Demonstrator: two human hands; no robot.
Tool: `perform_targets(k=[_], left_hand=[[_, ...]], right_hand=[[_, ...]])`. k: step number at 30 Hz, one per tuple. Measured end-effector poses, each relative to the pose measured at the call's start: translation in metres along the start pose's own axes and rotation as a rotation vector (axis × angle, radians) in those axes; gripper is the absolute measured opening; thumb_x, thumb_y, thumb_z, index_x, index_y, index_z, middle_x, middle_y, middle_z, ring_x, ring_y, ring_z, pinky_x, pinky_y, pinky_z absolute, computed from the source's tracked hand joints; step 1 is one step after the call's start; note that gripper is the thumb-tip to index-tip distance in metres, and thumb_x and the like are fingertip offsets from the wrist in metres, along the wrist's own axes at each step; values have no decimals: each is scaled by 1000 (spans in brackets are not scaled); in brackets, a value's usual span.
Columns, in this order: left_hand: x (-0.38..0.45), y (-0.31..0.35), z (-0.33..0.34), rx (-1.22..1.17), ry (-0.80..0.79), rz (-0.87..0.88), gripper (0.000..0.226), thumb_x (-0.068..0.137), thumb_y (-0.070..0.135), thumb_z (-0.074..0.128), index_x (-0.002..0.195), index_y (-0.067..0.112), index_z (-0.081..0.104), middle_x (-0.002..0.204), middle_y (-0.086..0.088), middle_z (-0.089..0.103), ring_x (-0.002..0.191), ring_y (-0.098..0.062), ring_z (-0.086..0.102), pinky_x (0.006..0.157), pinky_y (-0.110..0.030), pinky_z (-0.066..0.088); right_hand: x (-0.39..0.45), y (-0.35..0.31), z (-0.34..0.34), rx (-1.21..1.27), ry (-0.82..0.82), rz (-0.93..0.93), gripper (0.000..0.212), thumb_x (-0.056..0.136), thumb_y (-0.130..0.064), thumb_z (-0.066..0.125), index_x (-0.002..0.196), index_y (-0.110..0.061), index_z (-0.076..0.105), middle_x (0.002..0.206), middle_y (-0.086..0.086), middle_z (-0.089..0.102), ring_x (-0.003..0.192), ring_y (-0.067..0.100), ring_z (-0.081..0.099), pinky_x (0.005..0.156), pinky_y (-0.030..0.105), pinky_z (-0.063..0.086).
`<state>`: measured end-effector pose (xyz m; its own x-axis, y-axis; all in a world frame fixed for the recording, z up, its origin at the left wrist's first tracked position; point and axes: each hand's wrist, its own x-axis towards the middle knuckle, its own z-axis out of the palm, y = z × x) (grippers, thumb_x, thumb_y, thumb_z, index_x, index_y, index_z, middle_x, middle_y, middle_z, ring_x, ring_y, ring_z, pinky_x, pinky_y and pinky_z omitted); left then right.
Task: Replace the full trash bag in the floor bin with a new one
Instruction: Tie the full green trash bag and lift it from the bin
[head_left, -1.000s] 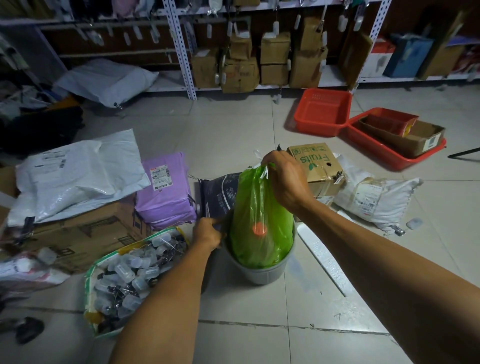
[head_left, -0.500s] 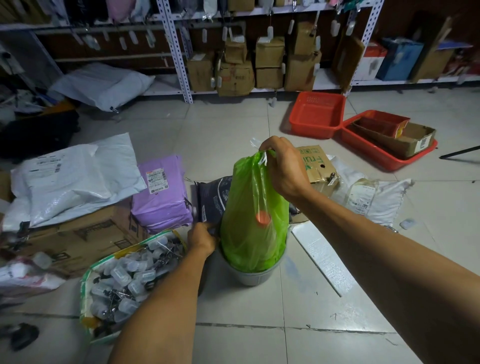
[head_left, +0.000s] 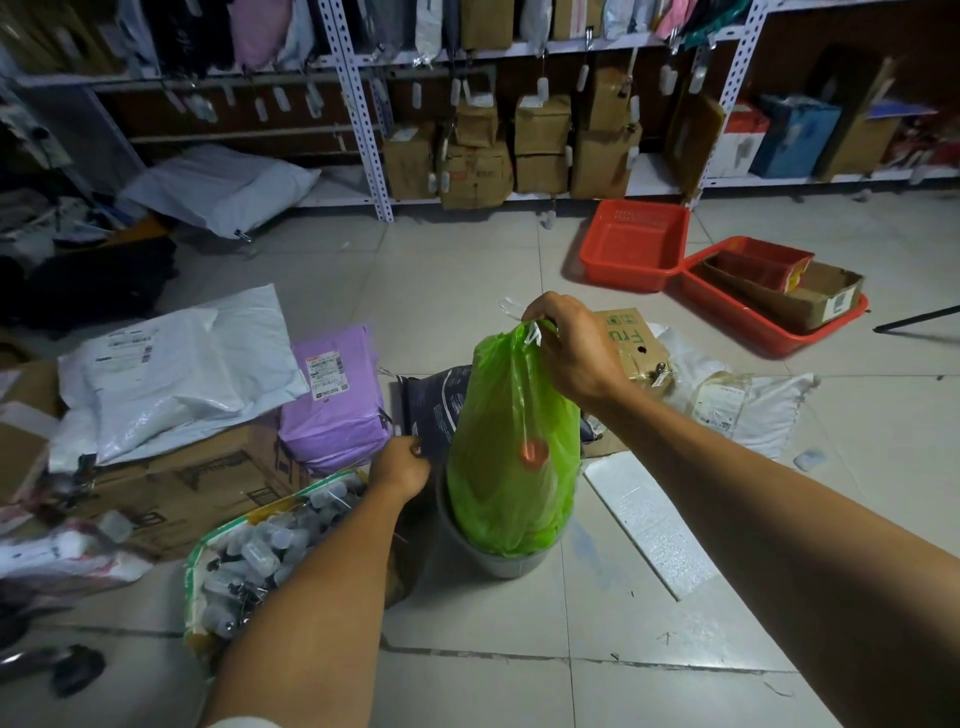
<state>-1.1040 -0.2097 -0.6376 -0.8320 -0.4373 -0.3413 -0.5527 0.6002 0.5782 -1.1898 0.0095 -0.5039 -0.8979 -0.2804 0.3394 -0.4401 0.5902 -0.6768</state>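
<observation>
A full green trash bag (head_left: 511, 457) hangs stretched and upright, its bottom still inside a small grey floor bin (head_left: 498, 562). My right hand (head_left: 571, 353) grips the bag's gathered top with its white ties. An orange-red object shows through the plastic halfway down. My left hand (head_left: 402, 470) rests at the bin's left rim, fingers curled on the edge, beside a dark parcel (head_left: 434, 410).
A bag of small plastic bottles (head_left: 260, 561) lies left of the bin. Purple (head_left: 335, 400) and white (head_left: 176, 369) parcels and cardboard boxes crowd the left. A fruit carton (head_left: 631, 345), a white foam strip (head_left: 649, 530) and red crates (head_left: 634, 244) sit to the right. Shelving lines the back.
My right hand has lifted the green bag higher, so more of it stands above the bin. My left hand stays at the bin's rim.
</observation>
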Motion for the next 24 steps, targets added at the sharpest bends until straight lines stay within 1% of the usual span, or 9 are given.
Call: perform_targets(k=[3,8,12,13,15,17,19,22,24], left_hand=[[-5,16,-24,68,24,64,39,92,12,59,130,13,63,125,-16,66,115,-35,61,94,-38,48],[-30,56,-76,88,63,181,34,91,16,61,125,12,65,111,-15,72,101,-32,66,89,-38,53],[-66,101,-132,89,67,228,33,94,13,60,126,9,64,121,-14,68,110,-31,63,88,-31,45],[-76,113,-148,105,71,231,34,94,12,60,127,9,63,123,-14,68,112,-32,62,88,-32,45],[-95,138,-179,165,76,248,36,93,14,61,129,12,63,127,-13,66,115,-32,61,93,-36,47],[-117,166,-210,256,62,268,42,92,19,61,134,16,59,133,-12,62,120,-33,58,100,-41,47],[-143,199,-242,341,40,279,47,92,22,61,139,18,54,137,-13,57,124,-34,54,103,-44,46],[-187,253,-290,436,6,307,54,92,24,59,145,20,45,143,-12,50,129,-34,46,104,-44,45],[-215,289,-321,477,-9,320,57,92,26,58,147,21,42,144,-11,48,130,-34,44,103,-43,44]], right_hand=[[3,-11,-2,12,-6,-14,24,89,0,49,100,-16,63,107,6,63,96,20,57,76,31,42],[14,-46,-25,-11,-33,-3,23,90,-2,49,101,-16,63,109,9,64,97,25,58,79,35,47],[24,-87,-63,-30,-81,27,24,88,-1,48,99,-16,63,105,11,64,95,29,59,78,40,49],[27,-100,-76,-39,-96,36,24,88,-1,48,98,-16,63,105,11,64,94,30,59,77,41,49],[33,-127,-104,-63,-122,50,23,88,-2,48,98,-16,64,102,11,63,91,30,58,73,37,47],[39,-156,-136,-83,-136,53,22,87,-1,49,97,-15,65,99,11,62,87,30,58,67,32,38],[46,-188,-173,-106,-155,47,22,87,-1,49,96,-13,65,97,10,62,85,30,58,65,29,33],[55,-236,-233,-137,-192,46,20,87,-2,49,96,-12,64,97,11,61,84,31,57,65,30,34],[61,-264,-274,-150,-201,41,20,84,0,51,94,-11,64,95,12,62,83,33,58,65,32,37]])
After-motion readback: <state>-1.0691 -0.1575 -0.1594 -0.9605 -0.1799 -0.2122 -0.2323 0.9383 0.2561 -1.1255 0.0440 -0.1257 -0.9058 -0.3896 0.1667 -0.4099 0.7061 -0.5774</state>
